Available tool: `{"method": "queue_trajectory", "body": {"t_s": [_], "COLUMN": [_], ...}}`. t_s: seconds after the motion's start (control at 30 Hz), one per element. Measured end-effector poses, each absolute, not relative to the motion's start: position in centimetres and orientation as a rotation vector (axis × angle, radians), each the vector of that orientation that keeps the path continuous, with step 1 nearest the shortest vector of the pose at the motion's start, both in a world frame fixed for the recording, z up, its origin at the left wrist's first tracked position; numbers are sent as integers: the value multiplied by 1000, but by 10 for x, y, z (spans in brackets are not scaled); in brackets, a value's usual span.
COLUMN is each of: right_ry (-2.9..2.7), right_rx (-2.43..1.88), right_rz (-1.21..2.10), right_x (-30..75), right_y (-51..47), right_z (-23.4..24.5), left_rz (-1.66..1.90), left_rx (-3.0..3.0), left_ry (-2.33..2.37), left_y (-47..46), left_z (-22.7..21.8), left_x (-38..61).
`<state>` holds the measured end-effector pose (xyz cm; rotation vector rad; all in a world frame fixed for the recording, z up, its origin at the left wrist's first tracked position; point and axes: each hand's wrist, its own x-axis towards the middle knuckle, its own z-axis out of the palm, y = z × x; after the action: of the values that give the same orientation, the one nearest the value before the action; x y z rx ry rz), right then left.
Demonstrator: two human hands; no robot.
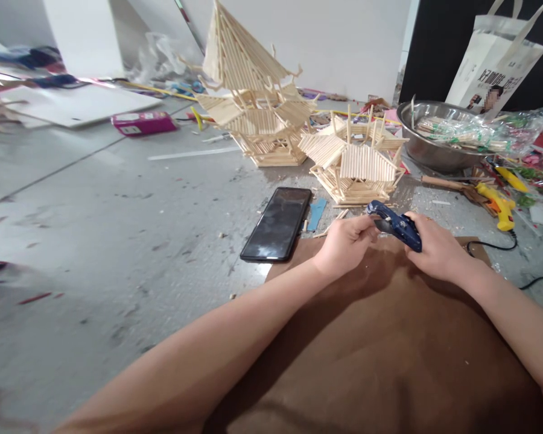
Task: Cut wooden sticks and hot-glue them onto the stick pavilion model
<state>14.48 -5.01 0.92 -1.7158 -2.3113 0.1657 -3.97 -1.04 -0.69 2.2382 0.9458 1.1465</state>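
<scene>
My right hand (437, 244) grips a dark-blue hand cutter (405, 230), its curved end and grey blade pointing left. Close by that end, my left hand (346, 241) is closed in a pinch; whatever its fingertips hold is too small or hidden to make out. Both hands are above a brown apron or cloth (366, 337). Just beyond them stands a small many-sided stick model (366, 163) with slatted roof panels and upright posts. Behind it on the left rises a taller stick pagoda (257, 114) with a pointed roof.
A black phone (278, 224) lies left of my hands, beside a blue strip (316, 214). To the right are a yellow glue gun (498, 208) with a black cord and a metal bowl (438, 154) of wrapped sticks. A purple pack (142, 123) and a white bag (491, 63) stand farther back.
</scene>
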Motion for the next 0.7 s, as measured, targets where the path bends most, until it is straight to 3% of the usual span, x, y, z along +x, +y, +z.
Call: {"method": "queue_trajectory", "body": {"t_s": [0.3,0.57,0.7], "right_ry": [-2334,-2387,-2404], "right_rx": [-1613,-1451,-1499], "right_rz": [142,245,284], "right_x": [144,152,151], "right_y": [-50,-45,-45], "right_z": [7,7,9], "left_rz": [1373,1071,1205], "left_rx": [2603,2231,2371], "left_ry": [952,758,744], "left_y": [3,3,9], "left_z": [-18,-15,-19], "left_x": [-43,-42,-43]}}
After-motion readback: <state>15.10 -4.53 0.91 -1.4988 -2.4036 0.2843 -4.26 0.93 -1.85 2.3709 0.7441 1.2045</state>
